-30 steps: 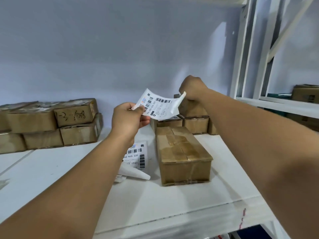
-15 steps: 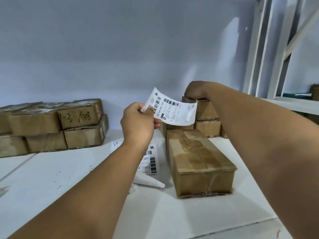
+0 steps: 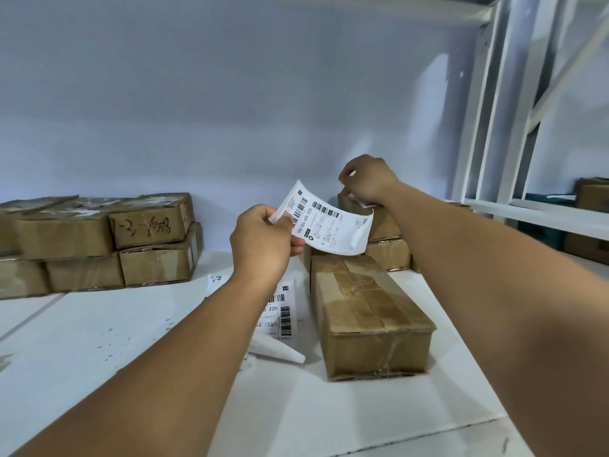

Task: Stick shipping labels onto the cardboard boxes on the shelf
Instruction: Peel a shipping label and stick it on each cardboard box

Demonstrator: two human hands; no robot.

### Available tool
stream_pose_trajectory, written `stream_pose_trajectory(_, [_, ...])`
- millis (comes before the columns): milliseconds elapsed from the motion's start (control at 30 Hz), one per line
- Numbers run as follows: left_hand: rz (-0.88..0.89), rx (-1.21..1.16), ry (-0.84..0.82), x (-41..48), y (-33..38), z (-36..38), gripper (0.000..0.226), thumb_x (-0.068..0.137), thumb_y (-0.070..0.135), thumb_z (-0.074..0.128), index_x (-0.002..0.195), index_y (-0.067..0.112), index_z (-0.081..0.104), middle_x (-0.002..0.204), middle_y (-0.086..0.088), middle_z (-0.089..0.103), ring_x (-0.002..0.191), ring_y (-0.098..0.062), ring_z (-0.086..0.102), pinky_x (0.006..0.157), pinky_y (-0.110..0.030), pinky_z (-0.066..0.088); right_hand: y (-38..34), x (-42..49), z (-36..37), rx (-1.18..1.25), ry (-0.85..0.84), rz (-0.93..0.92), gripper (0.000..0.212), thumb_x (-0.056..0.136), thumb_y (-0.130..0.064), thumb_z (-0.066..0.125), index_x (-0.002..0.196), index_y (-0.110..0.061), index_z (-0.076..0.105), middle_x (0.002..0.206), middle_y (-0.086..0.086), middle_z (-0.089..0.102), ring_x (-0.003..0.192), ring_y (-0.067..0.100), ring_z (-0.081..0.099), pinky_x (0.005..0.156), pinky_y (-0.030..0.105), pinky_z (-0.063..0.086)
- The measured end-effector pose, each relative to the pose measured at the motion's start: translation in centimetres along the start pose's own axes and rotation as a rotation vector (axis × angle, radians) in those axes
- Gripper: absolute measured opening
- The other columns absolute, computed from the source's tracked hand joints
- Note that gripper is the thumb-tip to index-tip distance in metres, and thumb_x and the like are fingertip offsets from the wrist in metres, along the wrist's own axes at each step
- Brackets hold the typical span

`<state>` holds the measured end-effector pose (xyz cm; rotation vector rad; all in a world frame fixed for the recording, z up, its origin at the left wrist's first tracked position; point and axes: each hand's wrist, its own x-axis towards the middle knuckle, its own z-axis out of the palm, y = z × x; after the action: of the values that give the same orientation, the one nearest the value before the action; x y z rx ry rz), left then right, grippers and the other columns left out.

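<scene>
1. Since half a second ago, the right hand [image 3: 367, 184] has left the label's right corner, which now curls free, and has drawn back to the upper centre-right.
2. The left hand [image 3: 260, 235] pinches the shipping label [image 3: 324, 225] by its left edge. It holds the label in the air at frame centre, above the far end of the long cardboard box [image 3: 369, 311].
3. The right hand's fingers are curled and seem to pinch a pale scrap [image 3: 362, 202], perhaps peeled backing; it is too small to tell.
4. The label looks thin, light and limp, likely to fold onto itself. Holding it by opposite edges should keep it taut.
5. The box is stiff brown cardboard with glossy tape across its flat top.
6. A spare label [image 3: 284, 313] and curled white backing [image 3: 278, 350] lie on the white shelf [image 3: 99, 341] at lower centre.
</scene>
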<state>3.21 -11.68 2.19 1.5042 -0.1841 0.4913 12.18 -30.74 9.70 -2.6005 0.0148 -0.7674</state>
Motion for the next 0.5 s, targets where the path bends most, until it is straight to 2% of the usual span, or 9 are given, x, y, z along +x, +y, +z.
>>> stream_pose_trajectory(67, [0.001,-0.006,0.005,-0.1,0.2,-0.1,0.019,0.092,0.008,0.052,0.073,0.01,0.053,0.064,-0.003,0.065,0.043,-0.007,0.059,0.064,-0.032,0.058,-0.2,-0.6,-1.0,0.162,0.162,0.031,0.026,0.084,-0.014,0.044,0.088,-0.015,0.07,0.078,-0.003,0.073,0.078,0.012,0.066,0.079,0.027,0.053])
stream_pose_trajectory(167, [0.011,-0.017,0.013,-0.3,0.6,-0.3,0.021,0.092,0.009,0.054,0.072,0.013,0.055,0.065,-0.002,0.061,0.043,-0.005,0.054,0.053,-0.023,0.051,-1.3,-2.3,-3.3,0.341,0.25,0.006,0.024,0.086,-0.014,0.044,0.083,-0.017,0.068,0.068,-0.004,0.07,0.059,0.002,0.058,0.062,0.019,0.048])
stream_pose_trajectory(233, [0.017,-0.024,-0.003,-0.5,0.9,-0.4,0.02,0.092,0.009,0.056,0.073,0.015,0.058,0.064,0.0,0.057,0.041,-0.003,0.048,0.047,-0.019,0.044,-2.0,-3.8,-4.7,0.496,0.186,0.021,0.021,0.089,-0.016,0.048,0.083,-0.016,0.068,0.067,-0.003,0.07,0.056,0.007,0.056,0.056,0.018,0.045])
stream_pose_trajectory(300, [0.008,-0.023,-0.045,-0.7,1.3,-0.5,0.018,0.091,0.011,0.058,0.074,0.017,0.061,0.065,0.0,0.055,0.042,-0.005,0.044,0.047,-0.019,0.039,-2.9,-6.1,-5.6,0.6,0.024,0.062,0.02,0.094,-0.025,0.052,0.086,-0.014,0.067,0.074,0.0,0.07,0.057,0.01,0.056,0.057,0.019,0.045])
stream_pose_trajectory(400, [-0.034,-0.069,-0.14,-1.1,1.9,-0.6,0.015,0.09,0.013,0.061,0.076,0.015,0.063,0.069,-0.003,0.055,0.045,-0.007,0.038,0.046,-0.017,0.035,-3.3,-9.5,-5.7,0.602,-0.181,0.099,0.029,0.093,-0.038,0.057,0.1,-0.011,0.067,0.088,0.0,0.071,0.067,0.013,0.061,0.062,0.022,0.048])
stream_pose_trajectory(500, [-0.051,-0.104,-0.191,-1.6,2.5,-0.3,0.013,0.088,0.013,0.063,0.076,0.012,0.062,0.068,-0.004,0.057,0.043,-0.007,0.035,0.045,-0.017,0.033,-2.8,-12.0,-4.7,0.77,-0.176,0.111,0.015,0.09,-0.02,0.064,0.097,-0.008,0.068,0.088,0.006,0.072,0.073,0.019,0.066,0.071,0.031,0.055])
